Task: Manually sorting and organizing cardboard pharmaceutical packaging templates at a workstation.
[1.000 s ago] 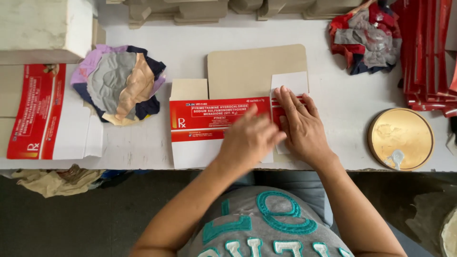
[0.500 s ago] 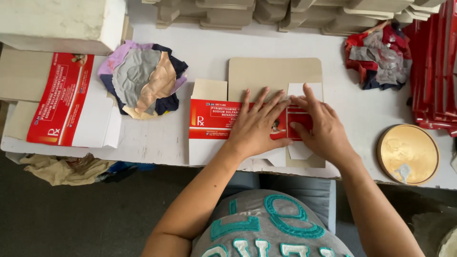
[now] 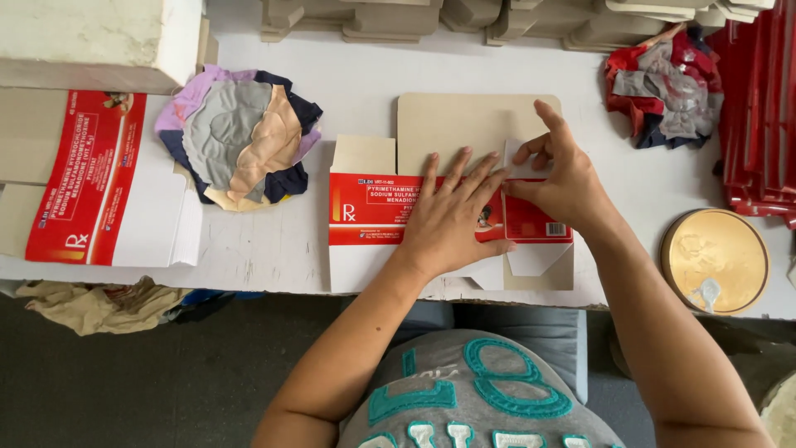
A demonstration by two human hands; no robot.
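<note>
A flat red and white carton blank (image 3: 373,211) with tan flaps lies on the white table (image 3: 265,249) in front of me. My left hand (image 3: 452,217) presses flat on its red printed panel, fingers spread. My right hand (image 3: 560,178) pinches a white flap at the blank's right end and bends it up, thumb on the red panel beside it. The large tan flap (image 3: 452,124) points away from me.
A stack of the same flat cartons (image 3: 87,187) lies at the left, under a white block (image 3: 99,37). A pile of cloth scraps (image 3: 240,137) sits beside it, another (image 3: 663,91) at the far right. A round gold lid (image 3: 717,259) and red cartons (image 3: 759,108) are at the right.
My left hand has spread flat on the red panel. My right hand has gone from lying on the blank to pinching and lifting the white flap at its right end.
</note>
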